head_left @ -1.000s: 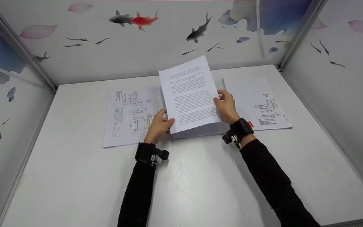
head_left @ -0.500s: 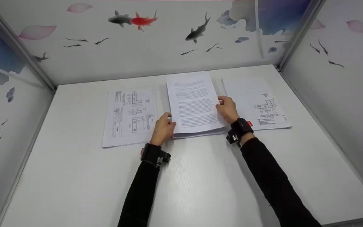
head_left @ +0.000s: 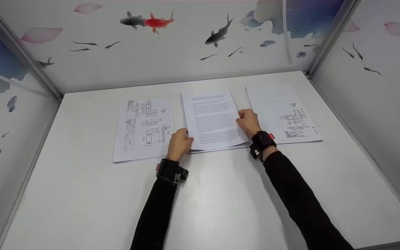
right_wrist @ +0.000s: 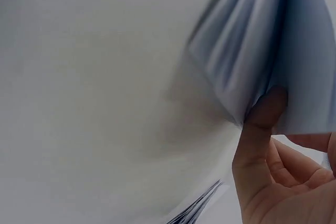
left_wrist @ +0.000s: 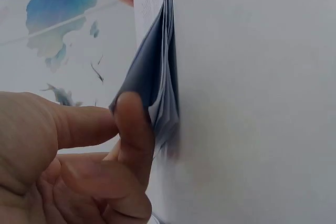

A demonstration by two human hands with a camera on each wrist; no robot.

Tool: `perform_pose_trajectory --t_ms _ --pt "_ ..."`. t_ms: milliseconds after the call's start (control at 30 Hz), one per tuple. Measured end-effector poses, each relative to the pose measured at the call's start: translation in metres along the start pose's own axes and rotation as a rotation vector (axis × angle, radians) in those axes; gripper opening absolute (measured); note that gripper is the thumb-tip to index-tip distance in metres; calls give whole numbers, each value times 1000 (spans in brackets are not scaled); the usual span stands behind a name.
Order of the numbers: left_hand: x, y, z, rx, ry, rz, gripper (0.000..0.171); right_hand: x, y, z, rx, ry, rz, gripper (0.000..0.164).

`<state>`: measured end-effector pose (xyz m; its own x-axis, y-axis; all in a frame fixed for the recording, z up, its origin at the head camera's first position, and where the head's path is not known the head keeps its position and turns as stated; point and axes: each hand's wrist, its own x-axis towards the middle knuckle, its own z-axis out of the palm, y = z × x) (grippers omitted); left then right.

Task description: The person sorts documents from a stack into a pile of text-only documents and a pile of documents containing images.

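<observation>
A printed sheet (head_left: pixel 215 119) covered in lines of text lies over a stack of papers (head_left: pixel 217 150) at the middle of the table. My left hand (head_left: pixel 179 144) pinches its near left corner between thumb and a finger (left_wrist: pixel 135 124). On the other side, my right hand (head_left: pixel 249 121) pinches the sheet's right edge, with one finger (right_wrist: pixel 262 111) beneath it. In both wrist views, the held sheet bends away from the loosely fanned sheets under it.
Left of the middle stack lies a sheet with technical drawings (head_left: pixel 144 126). Another stack with a drawing (head_left: pixel 292 119) sits to the right. All rest on a white table (head_left: pixel 82 194) enclosed by fish-patterned walls (head_left: pixel 186 52).
The text sheet, raised and tilted a second ago, has come down onto the stack. Both hands have lowered with it, and the left has moved slightly nearer to me.
</observation>
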<state>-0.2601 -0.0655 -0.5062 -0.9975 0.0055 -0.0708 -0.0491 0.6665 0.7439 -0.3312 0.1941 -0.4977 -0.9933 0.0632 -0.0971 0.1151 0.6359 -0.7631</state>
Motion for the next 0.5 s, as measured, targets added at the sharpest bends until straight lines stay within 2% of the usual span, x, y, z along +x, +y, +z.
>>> perform_pose_trajectory --t_ms 133,233,367,500 --pt "-2 2 -1 62 17 12 22 -2 -1 -3 -67 -9 31 43" --pt "-4 4 -2 91 23 30 13 -3 -1 -4 -127 -6 20 41" --pt "-7 6 -2 123 28 36 11 -4 2 -5 -183 -10 0 18" --pt "-9 8 -1 158 33 25 15 -6 4 -6 -190 -6 2 10"
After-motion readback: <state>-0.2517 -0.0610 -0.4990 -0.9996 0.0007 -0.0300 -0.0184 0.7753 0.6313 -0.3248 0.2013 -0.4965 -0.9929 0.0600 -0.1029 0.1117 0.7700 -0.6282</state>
